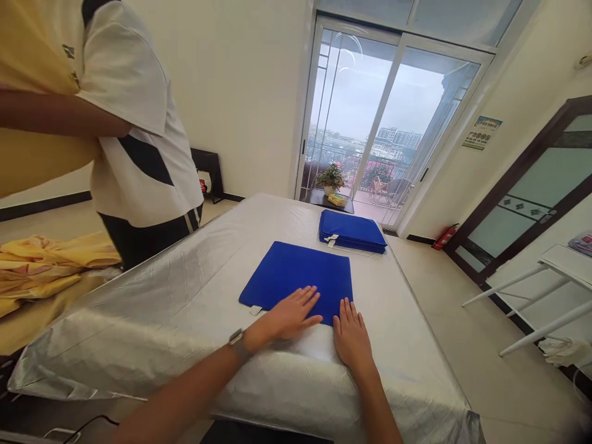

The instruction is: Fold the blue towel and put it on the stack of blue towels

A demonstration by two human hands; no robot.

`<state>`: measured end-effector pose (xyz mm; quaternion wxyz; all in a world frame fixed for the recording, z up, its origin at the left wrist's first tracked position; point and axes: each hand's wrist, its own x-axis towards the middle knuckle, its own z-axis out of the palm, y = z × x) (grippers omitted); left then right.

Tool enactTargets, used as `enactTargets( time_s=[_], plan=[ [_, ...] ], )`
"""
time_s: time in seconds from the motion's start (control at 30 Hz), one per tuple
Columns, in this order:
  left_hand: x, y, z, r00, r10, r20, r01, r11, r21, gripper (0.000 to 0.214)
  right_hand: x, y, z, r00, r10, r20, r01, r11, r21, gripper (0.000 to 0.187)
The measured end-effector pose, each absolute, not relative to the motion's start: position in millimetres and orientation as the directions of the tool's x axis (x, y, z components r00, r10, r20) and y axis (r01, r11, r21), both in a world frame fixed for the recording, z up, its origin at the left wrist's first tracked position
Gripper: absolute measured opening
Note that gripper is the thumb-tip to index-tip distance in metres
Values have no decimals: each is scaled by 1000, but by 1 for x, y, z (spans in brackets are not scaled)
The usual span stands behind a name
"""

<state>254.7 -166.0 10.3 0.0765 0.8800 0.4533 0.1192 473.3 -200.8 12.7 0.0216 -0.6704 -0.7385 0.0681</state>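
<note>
Cloth [298, 271], blue and folded, lies flat on the silver table cover [185, 296], its near edge pressed by the left hand [291, 316] and right hand [351, 334], both open-palmed, fingers spread, gripping nothing, likely to keep it smooth, with a folded stack [352, 231] beyond

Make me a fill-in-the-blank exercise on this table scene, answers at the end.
The cloth lying flat under the left hand and the right hand is ____ in colour.
The stack of folded cloths lies ____ from the person than the flat one.
The crumpled fabric at the left is ____.
The watch sits on the ____ wrist.
Missing words: blue; farther; yellow; left.
</note>
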Motion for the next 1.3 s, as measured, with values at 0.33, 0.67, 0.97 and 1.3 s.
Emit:
enactTargets(
  time_s=[0.33,0.67,0.97,1.3],
  plan=[
    [267,-155,-3,606,776,174,751,-630,199,71,472,-203,17,-105,992,-64,987,96,-128,65],
    [143,-189,-9,221,971,88,958,-233,170,76,473,-203,17,-83,992,-98,986,68,-151,65],
    [149,-189,-26,213,942,258,959,-253,129,69,473,-202,16,-79,989,-124,996,72,-59,66],
    [146,-186,-39,237,906,351,952,-288,100,67,476,-162,43,-114,986,-120,993,115,-1,66]
  ],
)
